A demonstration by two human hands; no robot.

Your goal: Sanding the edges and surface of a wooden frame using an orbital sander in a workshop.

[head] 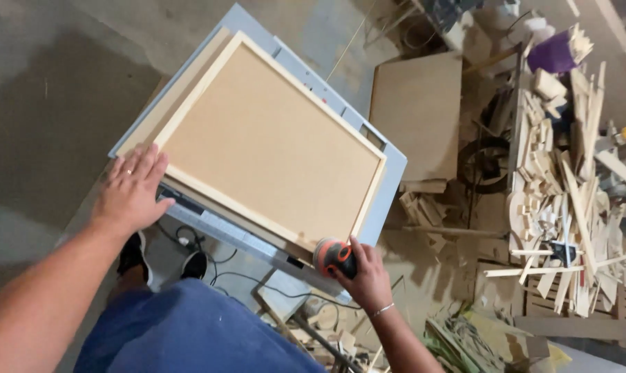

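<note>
Left hand (132, 188) spread flat on pale wood-framed fibreboard panel (271, 141), right hand (365, 271) grasping rounded orange sander (332, 255) at near right corner, atop grey table (389, 186).

Pale bare-wood frame (209, 76) around a matt fibreboard panel (271, 141) (smooth-looking) — on a grey, dull-painted metal table (389, 186).

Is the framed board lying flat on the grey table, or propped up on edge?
Flat. The framed board lies face-up on the grey table, the left hand pressing its corner, the right hand holding an orange sander at its edge.
</note>
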